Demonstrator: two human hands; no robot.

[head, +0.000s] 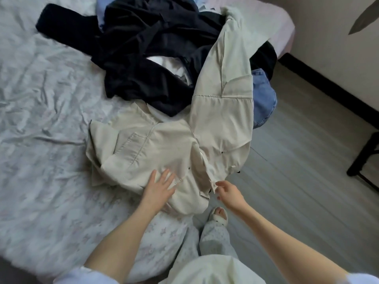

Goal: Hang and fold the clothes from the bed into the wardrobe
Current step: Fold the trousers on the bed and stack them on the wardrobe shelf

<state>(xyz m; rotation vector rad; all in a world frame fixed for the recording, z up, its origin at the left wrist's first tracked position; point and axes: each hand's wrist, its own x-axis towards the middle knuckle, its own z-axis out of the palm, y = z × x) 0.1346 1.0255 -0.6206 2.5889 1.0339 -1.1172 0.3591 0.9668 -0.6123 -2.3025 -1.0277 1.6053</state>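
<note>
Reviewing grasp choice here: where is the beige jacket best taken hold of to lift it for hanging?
Probably at the front edge by the right hand, approached from the floor side. The beige jacket overhangs the bed there, so its edge is free, while the left hand lies flat on it.

- Trousers (184,128) on bed (41,99), near edge; one leg over clothes pile (147,48) behind.
- Jeans (263,99) right of trousers, at bed edge.

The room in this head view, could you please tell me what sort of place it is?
Likely a bedroom: a bed with a crumpled pale floral sheet, a heap of dark clothes, grey plank flooring.
</note>
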